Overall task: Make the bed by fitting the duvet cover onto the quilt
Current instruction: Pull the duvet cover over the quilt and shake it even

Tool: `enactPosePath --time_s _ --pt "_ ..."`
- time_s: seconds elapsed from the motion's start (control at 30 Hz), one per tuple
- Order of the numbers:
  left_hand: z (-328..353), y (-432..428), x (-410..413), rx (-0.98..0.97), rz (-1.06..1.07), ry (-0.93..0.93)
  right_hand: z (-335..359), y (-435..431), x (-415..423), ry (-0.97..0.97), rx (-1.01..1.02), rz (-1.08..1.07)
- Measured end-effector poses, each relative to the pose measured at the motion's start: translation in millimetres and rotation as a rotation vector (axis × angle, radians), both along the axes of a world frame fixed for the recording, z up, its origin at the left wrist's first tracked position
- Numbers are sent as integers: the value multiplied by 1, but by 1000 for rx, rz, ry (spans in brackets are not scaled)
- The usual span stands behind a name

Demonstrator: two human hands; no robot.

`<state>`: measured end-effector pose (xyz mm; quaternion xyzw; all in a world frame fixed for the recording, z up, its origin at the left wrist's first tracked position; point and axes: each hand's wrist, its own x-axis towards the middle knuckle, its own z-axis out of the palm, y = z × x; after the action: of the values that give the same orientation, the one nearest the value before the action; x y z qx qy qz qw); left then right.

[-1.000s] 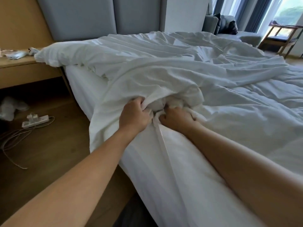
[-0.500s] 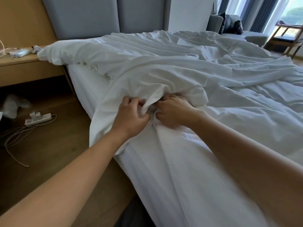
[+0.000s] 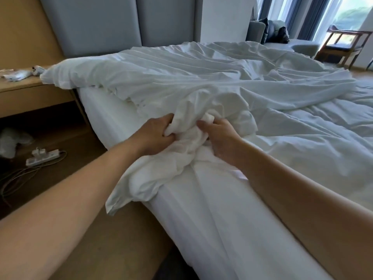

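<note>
- Nearest the camera, bare mattress sheet runs along the bed's [image 3: 201, 229] left edge, with wooden floor beside it.
- Just past that, the left hand [image 3: 156, 136] grips a bunched wad of white duvet cover [image 3: 153, 182], fingers curled deep into the cloth, right at that left edge.
- Close beside it, the right hand [image 3: 220, 138] clutches the same bundle, thumb up and fingers buried in the folds (whether it has quilt inside the cover I cannot tell).
- The quilt [image 3: 302, 142] sprawls rumpled across the middle of the bed, reaching toward the headboard [image 3: 101, 23] end.
- My read on handling: soft, limp, light but bulky; it will slide and bunch rather than hold a shape. Best taken at a corner, pinching cover and filling together, not mid-panel.
- Far off, a bedside shelf [image 3: 26, 87] at the head-left corner, a power strip [image 3: 43, 158] on the floor.
</note>
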<state>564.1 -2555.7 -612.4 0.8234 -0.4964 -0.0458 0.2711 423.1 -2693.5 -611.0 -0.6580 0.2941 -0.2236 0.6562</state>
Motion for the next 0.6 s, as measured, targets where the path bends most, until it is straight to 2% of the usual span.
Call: enactPosePath --time_s 0.1,0.13,0.17,0.23,0.27,0.3,0.37,0.43,0.5,0.53,0.6 --pt "15 7 12 183 -150 108 -10 -9 -48 195 -85 -39" --pt "21 9 17 254 -202 200 -13 -14 -68 274 -80 -51" --pt "26 10 23 262 -231 328 -14 -16 -86 328 -24 -58" --pt "31 5 37 82 -158 481 -14 -18 -106 385 44 -58" --pt "31 0 47 -32 -58 432 -13 -17 -108 438 5 -65" --pt "30 -5 58 -85 45 305 -10 -15 -105 493 -61 -82" --pt "25 -12 73 -1 118 109 1 -7 -93 559 -285 -146" --pt "20 -20 76 92 46 93 16 0 -76 481 -692 -368" --pt "5 -31 73 110 -40 -5 32 17 -49 304 -1118 -534" --pt "-5 -36 68 97 -96 -93 35 27 -29 311 -1211 -498" --pt "-16 -39 66 70 -230 -115 31 41 12 581 -1112 -288"
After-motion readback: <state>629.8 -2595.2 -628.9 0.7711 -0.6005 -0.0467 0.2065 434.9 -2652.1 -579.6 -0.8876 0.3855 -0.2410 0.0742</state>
